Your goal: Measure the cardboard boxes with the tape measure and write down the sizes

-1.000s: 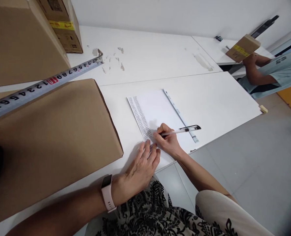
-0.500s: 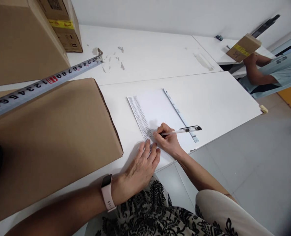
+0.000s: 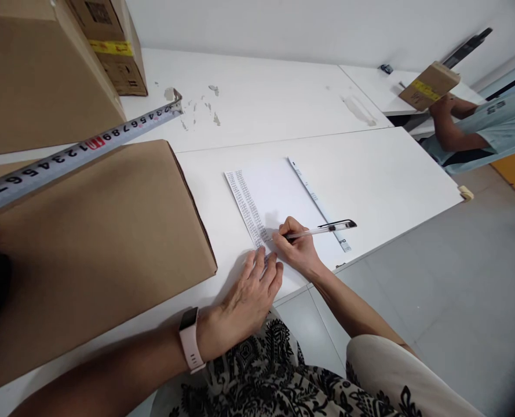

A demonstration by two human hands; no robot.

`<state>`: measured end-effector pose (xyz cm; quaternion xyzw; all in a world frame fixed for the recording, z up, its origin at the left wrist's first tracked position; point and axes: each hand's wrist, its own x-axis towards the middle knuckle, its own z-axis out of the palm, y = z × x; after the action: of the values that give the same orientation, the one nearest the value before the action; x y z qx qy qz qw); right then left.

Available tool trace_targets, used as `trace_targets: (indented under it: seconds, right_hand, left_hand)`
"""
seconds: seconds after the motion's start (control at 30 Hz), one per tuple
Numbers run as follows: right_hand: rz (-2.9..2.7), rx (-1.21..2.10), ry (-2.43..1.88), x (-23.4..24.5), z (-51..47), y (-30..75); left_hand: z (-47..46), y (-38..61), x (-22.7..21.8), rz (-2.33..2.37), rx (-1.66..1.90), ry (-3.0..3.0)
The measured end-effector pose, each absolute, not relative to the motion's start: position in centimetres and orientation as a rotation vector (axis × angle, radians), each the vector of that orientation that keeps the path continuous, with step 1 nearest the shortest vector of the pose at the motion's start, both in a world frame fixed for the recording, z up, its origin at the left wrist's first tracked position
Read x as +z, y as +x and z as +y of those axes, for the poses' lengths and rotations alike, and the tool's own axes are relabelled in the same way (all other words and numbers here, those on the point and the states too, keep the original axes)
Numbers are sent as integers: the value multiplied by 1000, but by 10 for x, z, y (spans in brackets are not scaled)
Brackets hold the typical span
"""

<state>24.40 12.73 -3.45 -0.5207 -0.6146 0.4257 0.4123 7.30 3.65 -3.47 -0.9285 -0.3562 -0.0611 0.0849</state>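
Our R hand (image 3: 298, 246) clamps 1 slim clear-plastic pen (image 3: 320, 230) w/ black clip, its tip at 1 white paper sheet (image 3: 278, 191) w/ tiny-character columns, flat on our white surface (image 3: 383, 174); our L hand (image 3: 248, 298) rests there, fingers slightly apart. Pen shd be light, stiff, smooth, best gripped nr tip; paper, thin, apt to slide. Also: 1 pale-blue flat strip (image 3: 317, 202), 1 silver tape measure (image 3: 72, 153), 3 brown cardboard boxes (image 3: 109, 231), 1 yellow-taped box (image 3: 424, 91) in a co-worker's hand (image 3: 443, 106).

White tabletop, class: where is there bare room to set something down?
Bare room lies between the blue strip and the tabletop's right end, and, scuffed in places, between the paper and the wall. Crowded: the left, with cardboard boxes and tape measure, and the paper's near end, with left hand, right hand and pen.
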Motion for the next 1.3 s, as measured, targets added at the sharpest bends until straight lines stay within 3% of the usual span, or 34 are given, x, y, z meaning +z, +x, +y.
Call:
trace_targets:
  seconds: [1.3]
  right_hand:
    - [-1543,1065,-1320,-38,128,245]
  left_hand:
    - [36,73,-34,-1070,-165,-2769]
